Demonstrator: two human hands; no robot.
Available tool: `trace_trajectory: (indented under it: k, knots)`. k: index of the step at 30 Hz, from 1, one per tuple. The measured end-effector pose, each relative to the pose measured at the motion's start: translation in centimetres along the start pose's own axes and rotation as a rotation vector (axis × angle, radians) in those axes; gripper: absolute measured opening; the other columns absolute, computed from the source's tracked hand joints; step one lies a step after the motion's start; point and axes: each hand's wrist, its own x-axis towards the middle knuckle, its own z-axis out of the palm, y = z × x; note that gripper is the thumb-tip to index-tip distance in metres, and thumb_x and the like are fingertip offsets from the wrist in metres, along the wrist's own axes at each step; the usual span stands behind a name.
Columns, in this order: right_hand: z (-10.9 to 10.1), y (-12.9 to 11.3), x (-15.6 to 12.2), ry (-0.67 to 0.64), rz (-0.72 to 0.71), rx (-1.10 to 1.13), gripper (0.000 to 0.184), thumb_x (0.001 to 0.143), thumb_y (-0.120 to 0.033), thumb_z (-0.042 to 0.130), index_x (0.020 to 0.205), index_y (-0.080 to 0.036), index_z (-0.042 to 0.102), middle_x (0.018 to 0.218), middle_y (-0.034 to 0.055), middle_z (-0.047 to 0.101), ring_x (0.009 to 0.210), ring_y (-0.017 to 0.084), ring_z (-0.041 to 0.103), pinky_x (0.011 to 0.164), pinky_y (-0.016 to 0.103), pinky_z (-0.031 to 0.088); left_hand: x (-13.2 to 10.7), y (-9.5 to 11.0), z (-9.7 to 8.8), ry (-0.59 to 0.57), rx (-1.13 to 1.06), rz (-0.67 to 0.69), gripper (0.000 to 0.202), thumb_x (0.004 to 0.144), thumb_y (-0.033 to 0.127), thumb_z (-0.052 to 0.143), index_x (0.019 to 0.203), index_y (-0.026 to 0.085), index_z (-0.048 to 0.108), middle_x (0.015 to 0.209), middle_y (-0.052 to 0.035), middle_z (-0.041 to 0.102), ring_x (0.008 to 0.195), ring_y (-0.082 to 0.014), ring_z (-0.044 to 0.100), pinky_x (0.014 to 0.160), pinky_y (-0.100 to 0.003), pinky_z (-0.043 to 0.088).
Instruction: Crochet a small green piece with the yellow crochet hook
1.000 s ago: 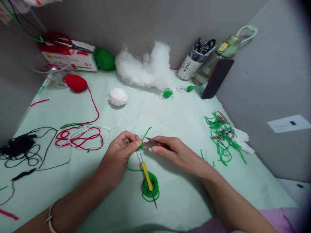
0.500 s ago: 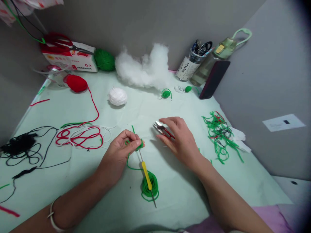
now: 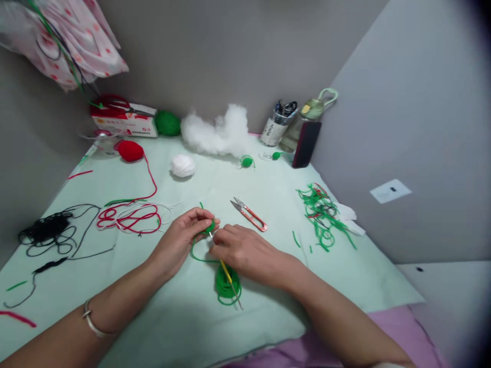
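Note:
Between the thumb and fingers of my left hand [image 3: 187, 232] is a small piece of green crochet work [image 3: 209, 228], a short tail of yarn rising above it. My right hand [image 3: 241, 250] is closed around the yellow handle of a crochet hook [image 3: 226, 272], whose metal tip reaches the green piece. Below the hands sits a coil of green yarn [image 3: 222, 290], partly covered by the hook, with a strand leading up to the work. Orange-handled thread snips [image 3: 251, 214] lie on the cloth just beyond my right hand.
A white yarn ball [image 3: 183, 166], a red yarn ball [image 3: 131, 152] and fluffy white stuffing [image 3: 217, 134] are farther back. Tangled black yarn [image 3: 49, 230] lies left, green yarn scraps [image 3: 322, 214] right. A phone [image 3: 307, 144] leans against a bottle [image 3: 291, 137] beside a pen cup [image 3: 274, 130].
My right hand has let go of the thread snips, which now lie on the cloth, and has moved left onto the crochet hook. The camera view has shifted upward.

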Motion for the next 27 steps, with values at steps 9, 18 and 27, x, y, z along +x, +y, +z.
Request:
trace_trajectory:
  k: [9, 18, 27]
  knots:
    - [-3.4, -1.7, -3.3, 0.423, 0.109, 0.724, 0.013, 0.104, -0.029, 0.061, 0.11, -0.022, 0.071, 0.113, 0.0073, 0.074, 0.11, 0.018, 0.069, 0.1, 0.032, 0.055, -3.6, 2.4, 1.5, -0.142, 0.168, 0.109, 0.022, 0.079, 0.034, 0.091, 0.094, 0.021, 0.082, 0.091, -0.0039, 0.077, 0.084, -0.0179, 0.069, 0.074, -0.024, 0.052]
    - [-3.1, -5.5, -4.5, 0.848, 0.376, 1.457, 0.027, 0.089, -0.048, 0.079, 0.093, -0.021, 0.076, 0.077, 0.0027, 0.075, 0.069, 0.016, 0.067, 0.068, 0.032, 0.055, -8.9, 1.4, 5.3, -0.17, 0.099, 0.256, 0.022, 0.083, 0.034, 0.088, 0.1, 0.026, 0.077, 0.077, 0.0012, 0.071, 0.07, -0.0157, 0.067, 0.071, -0.028, 0.053]
    - [-1.9, -7.4, -5.5, 0.981, 0.345, 1.029, 0.009, 0.094, -0.023, 0.074, 0.096, -0.027, 0.082, 0.094, 0.0034, 0.074, 0.09, 0.017, 0.07, 0.082, 0.03, 0.057, -9.6, -1.2, 5.6, -0.209, 0.157, 0.189, 0.039, 0.079, 0.031, 0.088, 0.111, 0.025, 0.065, 0.082, 0.0035, 0.067, 0.069, -0.0144, 0.066, 0.066, -0.027, 0.051]
